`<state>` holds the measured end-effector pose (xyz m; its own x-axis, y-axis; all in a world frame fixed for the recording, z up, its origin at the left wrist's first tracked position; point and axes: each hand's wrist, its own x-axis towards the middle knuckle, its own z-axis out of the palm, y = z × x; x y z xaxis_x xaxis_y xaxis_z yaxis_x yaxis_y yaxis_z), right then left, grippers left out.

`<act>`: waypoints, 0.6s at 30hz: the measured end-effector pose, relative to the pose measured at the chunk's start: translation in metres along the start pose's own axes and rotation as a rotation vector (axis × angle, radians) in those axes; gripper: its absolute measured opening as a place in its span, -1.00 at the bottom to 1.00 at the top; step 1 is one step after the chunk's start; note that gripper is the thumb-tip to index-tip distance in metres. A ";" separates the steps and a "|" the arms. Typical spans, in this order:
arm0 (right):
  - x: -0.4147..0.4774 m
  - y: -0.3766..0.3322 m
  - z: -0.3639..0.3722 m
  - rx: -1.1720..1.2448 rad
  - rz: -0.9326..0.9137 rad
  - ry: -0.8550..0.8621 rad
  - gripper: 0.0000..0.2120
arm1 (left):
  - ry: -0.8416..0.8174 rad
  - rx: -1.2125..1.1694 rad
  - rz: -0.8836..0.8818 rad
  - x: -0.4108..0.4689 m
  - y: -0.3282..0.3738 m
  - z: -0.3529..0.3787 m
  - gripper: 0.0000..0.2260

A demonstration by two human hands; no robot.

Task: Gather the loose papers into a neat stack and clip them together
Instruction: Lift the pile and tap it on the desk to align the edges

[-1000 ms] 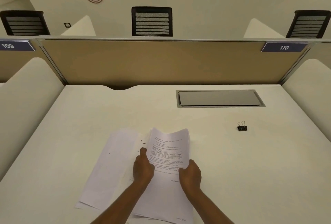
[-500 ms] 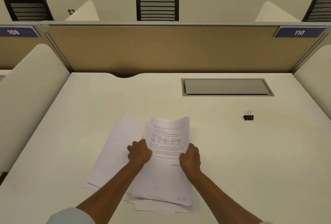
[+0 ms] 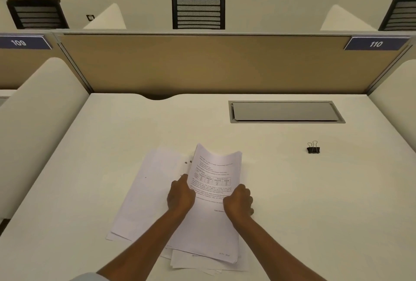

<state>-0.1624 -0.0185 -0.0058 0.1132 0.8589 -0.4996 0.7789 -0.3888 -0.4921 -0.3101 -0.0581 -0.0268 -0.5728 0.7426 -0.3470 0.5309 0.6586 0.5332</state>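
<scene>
A bundle of printed papers (image 3: pixel 213 181) is held between both hands near the desk's front middle, its far end curled upward. My left hand (image 3: pixel 180 196) grips its left edge and my right hand (image 3: pixel 238 202) grips its right edge. More loose white sheets (image 3: pixel 146 195) lie fanned out flat to the left and underneath, with corners sticking out at the near end. A black binder clip (image 3: pixel 313 148) sits alone on the desk to the far right, well apart from both hands.
The white desk (image 3: pixel 315 202) has a grey cable hatch (image 3: pixel 284 111) at the back right. A tan divider panel (image 3: pixel 202 62) closes the far side, and white curved side screens (image 3: pixel 38 123) flank the desk. Black chairs stand beyond.
The hands have kept their hold on the bundle; my left fingers have shifted slightly up along its left edge. The camera view has tilted a little.
</scene>
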 end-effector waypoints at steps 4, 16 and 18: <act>0.002 0.004 -0.001 0.005 0.011 0.006 -0.73 | 0.050 0.033 0.172 -0.012 0.005 0.005 -0.68; 0.002 0.006 -0.008 0.019 0.002 0.042 -0.78 | -0.110 -0.117 -0.039 0.010 0.000 0.001 -0.79; 0.003 0.006 -0.010 0.021 0.043 0.045 -0.81 | -0.097 0.037 0.006 0.010 0.003 0.002 -0.76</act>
<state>-0.1510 -0.0148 -0.0029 0.1738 0.8552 -0.4882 0.7594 -0.4321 -0.4865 -0.3136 -0.0484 -0.0300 -0.5073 0.7535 -0.4181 0.5579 0.6570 0.5070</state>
